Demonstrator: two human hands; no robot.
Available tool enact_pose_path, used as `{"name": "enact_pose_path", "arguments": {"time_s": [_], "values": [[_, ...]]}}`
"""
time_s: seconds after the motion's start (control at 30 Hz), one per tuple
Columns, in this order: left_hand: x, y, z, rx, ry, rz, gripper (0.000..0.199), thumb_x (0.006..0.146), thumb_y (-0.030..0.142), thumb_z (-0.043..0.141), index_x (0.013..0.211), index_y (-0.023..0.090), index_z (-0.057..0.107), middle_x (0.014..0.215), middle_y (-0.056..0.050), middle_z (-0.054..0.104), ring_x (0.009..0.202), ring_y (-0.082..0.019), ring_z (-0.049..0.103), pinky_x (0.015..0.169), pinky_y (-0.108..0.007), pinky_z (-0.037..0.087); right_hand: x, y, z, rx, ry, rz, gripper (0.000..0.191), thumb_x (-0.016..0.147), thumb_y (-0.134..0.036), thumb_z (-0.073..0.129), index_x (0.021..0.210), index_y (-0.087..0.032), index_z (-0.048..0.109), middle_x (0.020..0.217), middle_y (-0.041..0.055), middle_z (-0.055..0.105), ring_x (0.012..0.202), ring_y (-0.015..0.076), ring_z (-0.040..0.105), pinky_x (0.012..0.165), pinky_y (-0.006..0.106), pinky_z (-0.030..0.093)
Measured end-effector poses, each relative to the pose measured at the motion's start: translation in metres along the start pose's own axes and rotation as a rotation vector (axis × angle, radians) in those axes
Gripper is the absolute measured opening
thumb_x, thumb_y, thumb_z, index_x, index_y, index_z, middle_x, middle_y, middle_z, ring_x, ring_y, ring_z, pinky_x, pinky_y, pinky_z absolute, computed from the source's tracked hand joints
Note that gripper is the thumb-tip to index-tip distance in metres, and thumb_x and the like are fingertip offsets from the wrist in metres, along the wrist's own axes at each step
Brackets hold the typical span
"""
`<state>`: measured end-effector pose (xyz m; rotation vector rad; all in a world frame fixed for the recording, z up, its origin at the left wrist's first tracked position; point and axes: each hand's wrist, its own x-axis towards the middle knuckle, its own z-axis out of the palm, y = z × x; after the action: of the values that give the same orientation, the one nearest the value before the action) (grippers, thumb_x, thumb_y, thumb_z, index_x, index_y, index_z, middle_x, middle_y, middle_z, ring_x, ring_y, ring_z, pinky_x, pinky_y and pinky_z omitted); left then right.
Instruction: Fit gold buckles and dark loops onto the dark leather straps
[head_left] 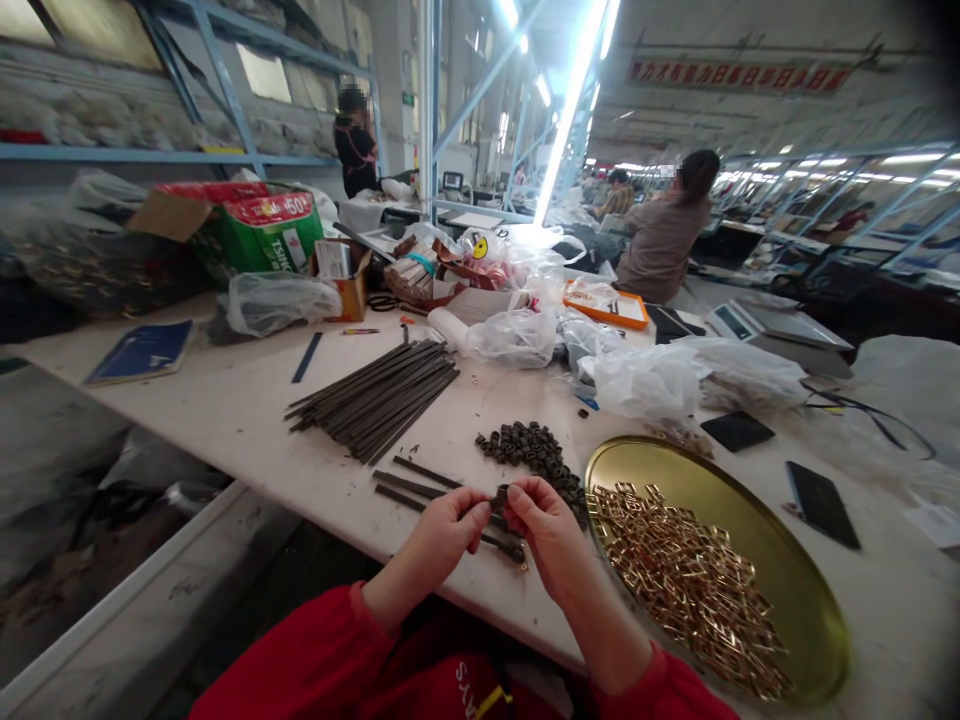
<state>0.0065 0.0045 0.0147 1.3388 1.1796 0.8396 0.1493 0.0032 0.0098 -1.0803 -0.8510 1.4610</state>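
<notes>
My left hand (448, 522) and my right hand (546, 522) meet over the front of the table, thumbs and fingertips pinched on a small dark strap piece (500, 496). My fingers cover most of it, and I cannot tell whether it is a loop or a strap's end. Under and beside my left hand lie a few dark straps (409, 484); near my wrists a gold buckle (523, 564) shows at a strap end. Just beyond my right hand is a heap of small dark loops (529, 445). Gold buckles (686, 585) lie piled on a round gold tray (712, 475) at my right.
A stack of dark straps (375, 395) lies left of centre. Plastic bags (637, 380), an orange tray (628, 310), a phone (823, 503) and a scale (780, 325) stand around the table. A blue booklet (142, 350) lies far left. Other people (664, 240) are farther back.
</notes>
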Motion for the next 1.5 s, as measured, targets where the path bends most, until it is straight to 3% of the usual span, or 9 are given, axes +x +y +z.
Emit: {"name": "enact_pose_path", "arguments": {"time_s": [0.2, 0.4, 0.53, 0.77, 0.97, 1.17, 1.5], "values": [[-0.004, 0.007, 0.002, 0.154, 0.029, 0.028, 0.028, 0.08, 0.034, 0.044, 0.085, 0.013, 0.062, 0.049, 0.006, 0.045, 0.046, -0.009, 0.041, 0.047, -0.02, 0.033, -0.002, 0.004, 0.0, 0.011, 0.046, -0.019, 0.023, 0.067, -0.037, 0.068, 0.076, -0.018, 0.057, 0.066, -0.0016, 0.058, 0.057, 0.0116, 0.053, 0.057, 0.025, 0.045], [-0.004, 0.013, 0.003, 0.321, 0.07, 0.058, 0.028, 0.082, 0.034, 0.042, 0.084, 0.015, 0.063, 0.052, 0.004, 0.051, 0.048, -0.012, 0.046, 0.05, -0.022, 0.034, -0.005, 0.014, -0.008, -0.353, 0.075, -0.216, 0.025, 0.077, -0.042, 0.056, 0.083, -0.018, 0.058, 0.068, -0.0003, 0.058, 0.06, 0.0139, 0.054, 0.058, 0.026, 0.045], [-0.006, 0.008, 0.005, 0.381, 0.062, 0.074, 0.028, 0.083, 0.033, 0.043, 0.089, 0.016, 0.064, 0.053, 0.003, 0.054, 0.049, -0.013, 0.048, 0.053, -0.022, 0.035, -0.007, 0.023, -0.014, -0.453, 0.091, -0.258, 0.027, 0.078, -0.043, 0.056, 0.086, -0.017, 0.059, 0.069, 0.0017, 0.062, 0.061, 0.0156, 0.057, 0.059, 0.028, 0.046], [-0.006, 0.008, 0.01, 0.343, 0.073, 0.063, 0.03, 0.085, 0.034, 0.04, 0.078, 0.016, 0.063, 0.051, 0.004, 0.051, 0.048, -0.012, 0.046, 0.05, -0.021, 0.033, -0.01, 0.024, -0.005, -0.338, 0.109, -0.175, 0.031, 0.077, -0.047, 0.056, 0.077, -0.016, 0.06, 0.058, -0.0013, 0.057, 0.054, 0.0135, 0.053, 0.053, 0.025, 0.044], [-0.004, 0.006, 0.013, 0.348, 0.142, 0.085, 0.027, 0.085, 0.03, 0.038, 0.084, 0.016, 0.061, 0.068, -0.002, 0.062, 0.06, -0.014, 0.053, 0.058, -0.023, 0.037, -0.012, 0.034, 0.004, -0.232, 0.174, -0.152, 0.03, 0.076, -0.047, 0.058, 0.08, -0.017, 0.058, 0.064, -0.0011, 0.059, 0.057, 0.0128, 0.053, 0.055, 0.026, 0.045], [-0.008, -0.003, 0.016, 0.312, 0.029, 0.077, 0.036, 0.084, 0.019, 0.033, 0.113, 0.01, 0.052, 0.064, -0.001, 0.058, 0.059, -0.015, 0.052, 0.06, -0.025, 0.04, -0.015, 0.029, 0.005, -0.398, 0.175, -0.249, 0.021, 0.075, -0.039, 0.06, 0.077, -0.018, 0.058, 0.065, -0.0014, 0.058, 0.059, 0.0131, 0.052, 0.056, 0.024, 0.043], [-0.015, -0.003, 0.005, 0.238, 0.053, 0.086, 0.038, 0.082, 0.02, 0.037, 0.117, 0.011, 0.048, 0.065, 0.001, 0.055, 0.058, -0.012, 0.051, 0.061, -0.025, 0.041, -0.016, 0.02, 0.003, -0.596, 0.083, -0.337, 0.02, 0.082, -0.036, 0.051, 0.081, -0.018, 0.06, 0.067, 0.0009, 0.061, 0.061, 0.0151, 0.054, 0.055, 0.024, 0.043]]}}
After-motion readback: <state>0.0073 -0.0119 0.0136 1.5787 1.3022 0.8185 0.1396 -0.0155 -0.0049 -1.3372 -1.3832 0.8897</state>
